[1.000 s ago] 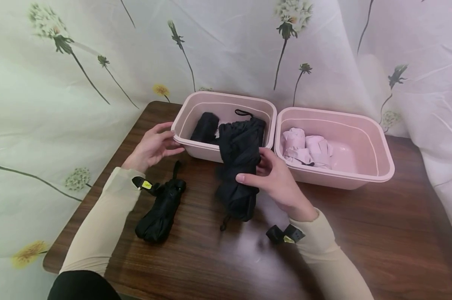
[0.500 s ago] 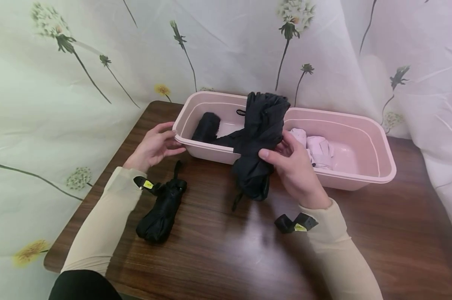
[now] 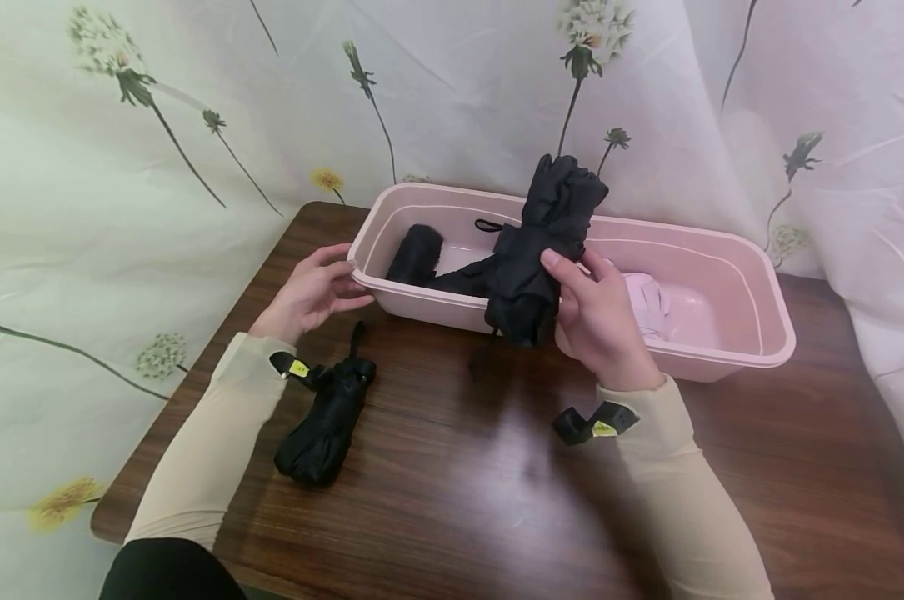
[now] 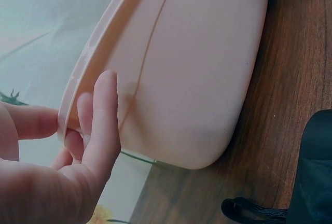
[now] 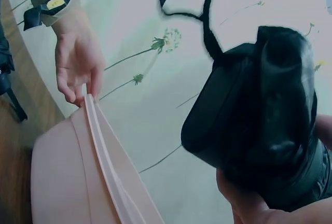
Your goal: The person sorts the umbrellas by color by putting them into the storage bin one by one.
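Note:
My right hand (image 3: 605, 321) grips a folded black umbrella (image 3: 545, 250) above the inner rims of two pink bins, thumb on its near side. In the right wrist view, a strap loop (image 5: 207, 24) hangs from the umbrella's end (image 5: 249, 110). My left hand (image 3: 312, 287) pinches the rim at the left end of the left pink bin (image 3: 429, 308), as the left wrist view also shows. Inside that bin lie a black rolled umbrella (image 3: 416, 254) and more black fabric (image 3: 462, 279), partly hidden behind the held umbrella.
Another folded black umbrella (image 3: 327, 425) lies on the brown wooden table (image 3: 422, 500), beside my left forearm. Pale pink folded fabric bundles lie in the right pink bin (image 3: 721, 250), partly hidden by my right hand. A flower-patterned cloth (image 3: 459, 100) hangs behind.
My right hand has lifted the black umbrella and moved it to the right and away, from the front of the left bin to over the bins' meeting rims. The left hand stays on the rim.

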A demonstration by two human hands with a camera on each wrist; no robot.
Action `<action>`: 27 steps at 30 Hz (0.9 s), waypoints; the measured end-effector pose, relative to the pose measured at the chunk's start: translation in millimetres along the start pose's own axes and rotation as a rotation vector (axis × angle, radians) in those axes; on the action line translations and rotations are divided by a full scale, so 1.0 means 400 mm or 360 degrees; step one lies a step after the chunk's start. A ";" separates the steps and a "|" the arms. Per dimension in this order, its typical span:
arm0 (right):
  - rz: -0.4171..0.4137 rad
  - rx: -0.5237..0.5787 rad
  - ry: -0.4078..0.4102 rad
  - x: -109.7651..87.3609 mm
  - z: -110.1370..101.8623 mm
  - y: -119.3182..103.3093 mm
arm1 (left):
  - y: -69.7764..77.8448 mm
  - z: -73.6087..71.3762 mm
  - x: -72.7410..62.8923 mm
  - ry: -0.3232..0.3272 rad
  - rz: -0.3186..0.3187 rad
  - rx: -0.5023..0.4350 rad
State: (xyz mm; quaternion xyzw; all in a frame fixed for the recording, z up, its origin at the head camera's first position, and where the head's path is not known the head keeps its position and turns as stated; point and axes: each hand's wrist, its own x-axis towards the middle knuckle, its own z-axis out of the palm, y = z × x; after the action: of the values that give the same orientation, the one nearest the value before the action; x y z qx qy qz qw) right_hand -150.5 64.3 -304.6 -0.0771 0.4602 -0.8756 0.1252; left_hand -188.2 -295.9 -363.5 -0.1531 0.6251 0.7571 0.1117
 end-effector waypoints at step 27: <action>0.0009 -0.0364 0.0344 0.122 -0.007 0.038 | -0.002 0.000 0.000 0.0005 0.0013 -0.0002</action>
State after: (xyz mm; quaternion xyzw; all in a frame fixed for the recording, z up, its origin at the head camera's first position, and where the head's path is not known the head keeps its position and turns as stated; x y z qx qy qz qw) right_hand -195.6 44.2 -317.9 0.0052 0.5680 -0.8202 0.0678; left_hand -187.8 -295.8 -364.4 -0.1520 0.6255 0.7577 0.1075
